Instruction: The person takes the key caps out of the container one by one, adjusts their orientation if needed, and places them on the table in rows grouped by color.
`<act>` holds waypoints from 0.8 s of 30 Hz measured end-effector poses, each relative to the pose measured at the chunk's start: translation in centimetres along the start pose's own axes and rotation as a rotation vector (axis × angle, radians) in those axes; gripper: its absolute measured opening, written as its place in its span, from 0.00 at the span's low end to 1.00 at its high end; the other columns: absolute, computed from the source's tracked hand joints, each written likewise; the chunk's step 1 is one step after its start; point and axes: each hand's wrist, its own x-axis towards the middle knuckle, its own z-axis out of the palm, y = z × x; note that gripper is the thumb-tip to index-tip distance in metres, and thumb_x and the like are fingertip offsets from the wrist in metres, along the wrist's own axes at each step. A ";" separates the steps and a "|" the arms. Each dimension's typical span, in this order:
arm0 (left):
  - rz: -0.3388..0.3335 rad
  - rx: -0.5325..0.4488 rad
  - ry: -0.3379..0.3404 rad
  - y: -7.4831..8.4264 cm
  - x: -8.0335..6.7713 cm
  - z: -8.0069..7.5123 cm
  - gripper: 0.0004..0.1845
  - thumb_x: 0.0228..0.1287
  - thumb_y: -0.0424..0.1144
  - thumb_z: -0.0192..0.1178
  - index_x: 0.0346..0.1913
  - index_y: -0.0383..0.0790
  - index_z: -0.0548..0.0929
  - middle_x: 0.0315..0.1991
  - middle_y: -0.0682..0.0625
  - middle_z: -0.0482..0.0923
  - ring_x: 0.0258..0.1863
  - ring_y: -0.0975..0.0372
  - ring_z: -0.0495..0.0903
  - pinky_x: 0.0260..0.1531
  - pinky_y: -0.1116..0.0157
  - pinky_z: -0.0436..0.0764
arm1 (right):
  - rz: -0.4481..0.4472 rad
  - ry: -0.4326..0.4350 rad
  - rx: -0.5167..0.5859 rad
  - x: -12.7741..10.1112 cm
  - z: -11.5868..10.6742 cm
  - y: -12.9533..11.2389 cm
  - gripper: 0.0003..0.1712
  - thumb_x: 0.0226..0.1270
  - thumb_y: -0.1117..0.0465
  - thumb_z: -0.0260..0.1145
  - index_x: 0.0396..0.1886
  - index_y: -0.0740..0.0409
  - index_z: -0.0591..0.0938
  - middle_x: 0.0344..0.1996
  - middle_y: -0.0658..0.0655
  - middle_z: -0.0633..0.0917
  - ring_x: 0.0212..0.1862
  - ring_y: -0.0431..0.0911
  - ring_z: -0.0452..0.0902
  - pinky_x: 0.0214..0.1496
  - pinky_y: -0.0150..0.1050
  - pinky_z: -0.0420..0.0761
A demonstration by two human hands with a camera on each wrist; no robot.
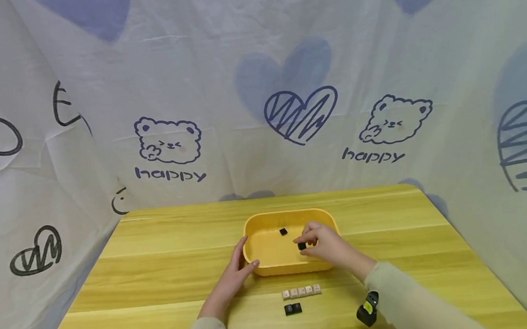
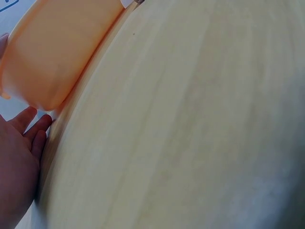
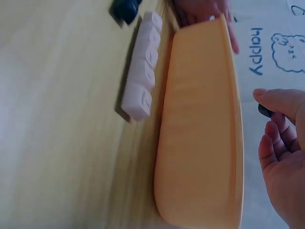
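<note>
A yellow tray [image 1: 260, 225] sits mid-table. My right hand [image 1: 317, 245] reaches over its right side and pinches a small black keycap [image 1: 302, 246] between thumb and fingers; in the right wrist view the black keycap [image 3: 265, 111] peeks out at my fingertips [image 3: 274, 100] above the tray wall [image 3: 200, 138]. A second black keycap [image 1: 283, 231] lies inside the tray. My left hand [image 1: 238, 269] rests open against the tray's left front corner, seen at the tray corner [image 2: 52, 62] in the left wrist view.
A row of several beige keycaps [image 1: 301, 291] lies on the wooden table [image 1: 161, 273] in front of the tray, with a black keycap [image 1: 293, 308] nearer me. White printed cloth [image 1: 258, 83] walls the table on three sides.
</note>
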 end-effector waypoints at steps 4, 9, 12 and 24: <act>0.002 0.011 0.003 0.0 0.1 -0.1 0.41 0.70 0.40 0.60 0.78 0.51 0.48 0.76 0.35 0.43 0.75 0.46 0.42 0.71 0.47 0.43 | 0.029 0.035 0.034 -1.2 0.2 -0.6 0.16 0.59 0.67 0.72 0.48 0.55 0.87 0.34 0.48 0.76 0.32 0.46 0.65 0.29 0.35 0.68; 0.003 0.015 -0.001 0.0 0.0 -0.1 0.41 0.70 0.39 0.60 0.78 0.51 0.48 0.76 0.35 0.43 0.75 0.45 0.42 0.71 0.47 0.44 | 0.022 0.101 0.085 -2.6 0.5 -1.0 0.14 0.59 0.63 0.74 0.46 0.53 0.88 0.33 0.47 0.78 0.33 0.44 0.69 0.34 0.38 0.74; 0.004 0.012 0.002 0.0 -0.1 -0.1 0.41 0.70 0.40 0.60 0.78 0.51 0.48 0.76 0.35 0.43 0.75 0.45 0.43 0.71 0.46 0.44 | 0.021 0.123 0.131 -3.5 0.9 -1.2 0.13 0.58 0.62 0.74 0.45 0.52 0.88 0.32 0.47 0.79 0.35 0.44 0.73 0.38 0.40 0.77; 0.001 0.029 0.011 -0.1 -0.2 0.0 0.42 0.69 0.41 0.61 0.78 0.52 0.49 0.76 0.34 0.44 0.75 0.45 0.42 0.70 0.45 0.43 | 0.051 0.138 0.256 -6.3 2.4 -1.1 0.13 0.52 0.68 0.76 0.39 0.59 0.88 0.35 0.50 0.85 0.36 0.42 0.81 0.42 0.35 0.83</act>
